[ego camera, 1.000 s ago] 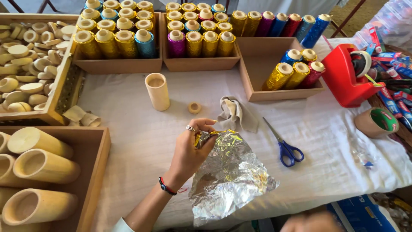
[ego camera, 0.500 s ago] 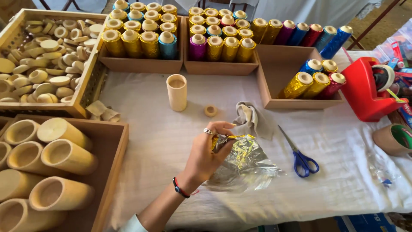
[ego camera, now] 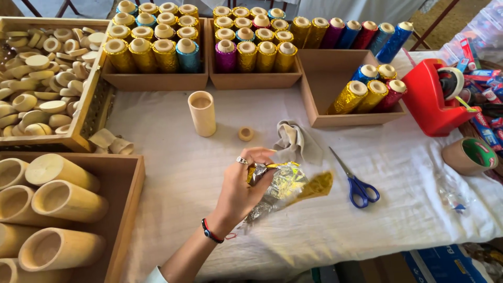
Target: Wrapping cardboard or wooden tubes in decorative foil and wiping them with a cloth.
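Left hand (ego camera: 238, 191) is gripping a crumpled sheet of foil (ego camera: 280, 186) — silver on one face, gold on the other — fingers closed around its bunched upper end; the foil is hanging out to the right of the hand, its gold tip blurred, above the middle of the table (ego camera: 367, 230), nearer the front edge; whether the sheet is touching the white cloth cannot be told. Right hand is lying outside the view, so its grip cannot be told. Just behind the foil a grey rag (ego camera: 298, 141) is lying on the cloth; blue-handled scissors (ego camera: 356, 181) are lying just right of the foil, apart from it. A bare bamboo tube (ego camera: 202, 113) is standing upright behind the hand, with a small wooden ring (ego camera: 245, 134) beside it. Along the back edge, wooden trays (ego camera: 157, 81) are holding foil-wrapped tubes (ego camera: 246, 52) — gold, blue, magenta, red; another tray (ego camera: 356, 119) toward the back right is holding a few more. At the right edge a red tape dispenser (ego camera: 432, 105) is sitting, with a tape roll (ego camera: 469, 155) in front of it. At the front left corner a box (ego camera: 123, 209) is holding large bamboo cups (ego camera: 65, 199); at the back left corner a crate (ego camera: 84, 126) is holding small wooden caps (ego camera: 39, 78).
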